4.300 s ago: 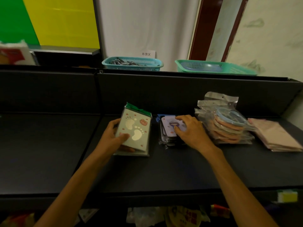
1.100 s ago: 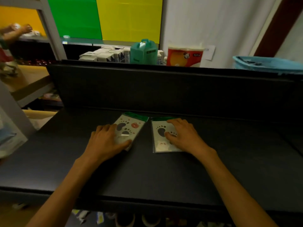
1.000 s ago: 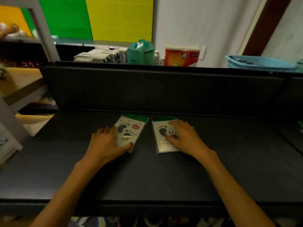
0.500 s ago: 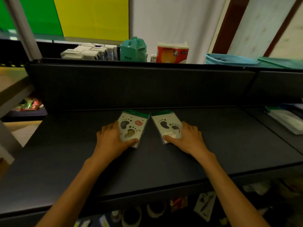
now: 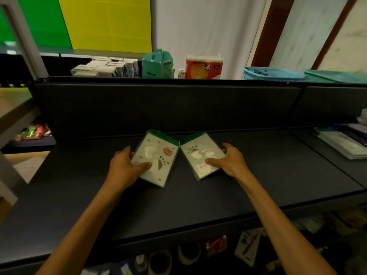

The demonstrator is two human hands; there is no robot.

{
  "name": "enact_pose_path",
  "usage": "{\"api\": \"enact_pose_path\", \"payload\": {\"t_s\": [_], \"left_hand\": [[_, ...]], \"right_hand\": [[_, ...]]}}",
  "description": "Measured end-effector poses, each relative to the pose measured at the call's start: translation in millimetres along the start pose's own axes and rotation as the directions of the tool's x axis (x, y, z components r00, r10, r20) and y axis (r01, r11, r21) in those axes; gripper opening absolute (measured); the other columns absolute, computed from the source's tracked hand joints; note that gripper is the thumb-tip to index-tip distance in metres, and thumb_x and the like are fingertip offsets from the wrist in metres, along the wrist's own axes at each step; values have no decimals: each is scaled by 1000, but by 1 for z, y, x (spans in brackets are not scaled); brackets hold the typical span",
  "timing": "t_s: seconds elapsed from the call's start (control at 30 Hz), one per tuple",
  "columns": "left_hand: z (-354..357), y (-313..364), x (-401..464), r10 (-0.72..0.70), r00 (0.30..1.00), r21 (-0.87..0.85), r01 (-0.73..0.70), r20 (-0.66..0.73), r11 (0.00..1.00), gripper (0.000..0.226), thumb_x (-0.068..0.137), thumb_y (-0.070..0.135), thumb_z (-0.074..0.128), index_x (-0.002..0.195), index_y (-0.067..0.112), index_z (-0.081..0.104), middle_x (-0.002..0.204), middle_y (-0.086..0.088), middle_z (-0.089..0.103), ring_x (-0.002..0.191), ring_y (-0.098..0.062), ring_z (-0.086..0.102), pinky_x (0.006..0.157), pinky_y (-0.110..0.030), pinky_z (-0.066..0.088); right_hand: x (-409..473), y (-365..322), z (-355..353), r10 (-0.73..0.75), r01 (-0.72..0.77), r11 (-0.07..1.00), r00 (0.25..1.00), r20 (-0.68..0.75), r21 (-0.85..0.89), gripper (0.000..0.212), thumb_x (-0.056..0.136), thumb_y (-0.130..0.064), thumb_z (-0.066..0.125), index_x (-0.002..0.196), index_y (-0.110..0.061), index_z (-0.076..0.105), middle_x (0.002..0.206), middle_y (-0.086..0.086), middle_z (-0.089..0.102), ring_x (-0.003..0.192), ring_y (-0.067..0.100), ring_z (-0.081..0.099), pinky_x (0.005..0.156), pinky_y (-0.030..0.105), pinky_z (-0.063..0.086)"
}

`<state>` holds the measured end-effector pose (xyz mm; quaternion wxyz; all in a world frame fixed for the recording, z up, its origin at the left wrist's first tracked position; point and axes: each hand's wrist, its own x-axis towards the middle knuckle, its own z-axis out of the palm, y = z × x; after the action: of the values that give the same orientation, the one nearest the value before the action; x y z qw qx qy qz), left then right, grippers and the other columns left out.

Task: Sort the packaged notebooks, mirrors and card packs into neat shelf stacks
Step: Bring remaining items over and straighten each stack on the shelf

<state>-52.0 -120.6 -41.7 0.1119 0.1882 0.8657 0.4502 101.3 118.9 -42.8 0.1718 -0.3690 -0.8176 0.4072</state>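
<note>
- Holding two packaged notebooks flat on the black shelf (image 5: 198,205), one under each hand, I see them angled toward each other, top corners touching near the back.
- My left hand (image 5: 124,170) wraps the left notebook (image 5: 156,157): thumb on the cover, fingers curled narrow round its outer edge. I judge this grip is for pivoting the pack square.
- My right hand (image 5: 231,161) mirrors it on the right notebook (image 5: 200,157), thumb on top, fingers closed round the far edge.
- Both sit near the shelf's back wall (image 5: 168,108), which could serve as a stop to align them.
- Bare shelf lies open to the left, right and front; the front lip is well clear.
- More packaged stock (image 5: 341,143) lies far right on the next section, well apart, so sliding room looks generous.
</note>
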Motion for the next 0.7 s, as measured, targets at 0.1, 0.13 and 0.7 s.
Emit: {"api": "enact_pose_path", "payload": {"t_s": [0.1,0.13,0.7], "left_hand": [[-2,-4,-3,33,999,-103,-29,41,994,49,87,17,66,133,15,50,110,-3,58,89,-15,59,76,-31,51],[-3,-6,-3,26,998,-136,-19,55,991,44,87,15,64,130,16,53,105,0,58,85,-14,59,71,-29,51],[32,24,-29,124,930,-450,49,347,892,41,89,10,59,125,24,46,117,-2,55,94,-23,64,58,-31,58]], "right_hand": [[-2,4,-5,10,-16,990,999,43,137,56,75,-16,78,124,-5,54,117,11,64,90,16,61,72,24,49],[-4,5,-6,14,-23,985,999,49,174,52,77,-15,76,123,-5,54,113,9,64,86,16,62,66,22,49],[-54,45,-57,-46,102,883,990,-132,459,42,91,-8,58,129,-19,43,116,3,61,90,20,67,49,31,56]]}}
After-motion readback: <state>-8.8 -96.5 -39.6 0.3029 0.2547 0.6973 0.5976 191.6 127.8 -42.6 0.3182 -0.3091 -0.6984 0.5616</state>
